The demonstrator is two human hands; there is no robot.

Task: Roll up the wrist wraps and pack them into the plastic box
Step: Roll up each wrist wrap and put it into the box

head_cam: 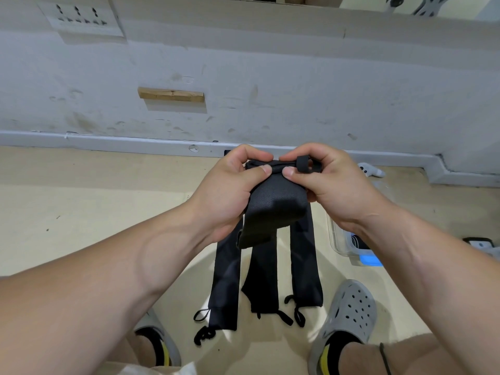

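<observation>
I hold a black wrist wrap (273,209) in the air above the floor, both hands pinching its top end. My left hand (230,190) grips the left side, thumb over the edge. My right hand (324,182) pinches the right side beside a small rolled part. The free end hangs down in front of me. Three more black wrist wraps (224,282) lie flat and unrolled on the beige floor below, side by side, with thumb loops at their near ends. The clear plastic box (341,239) stands on the floor at the right, mostly hidden behind my right forearm.
A grey-white wall with a skirting board (135,143) runs across the back. My feet in grey clogs (351,309) flank the wraps. A white controller (370,170) lies by the wall at right, and a small device (481,244) at the far right.
</observation>
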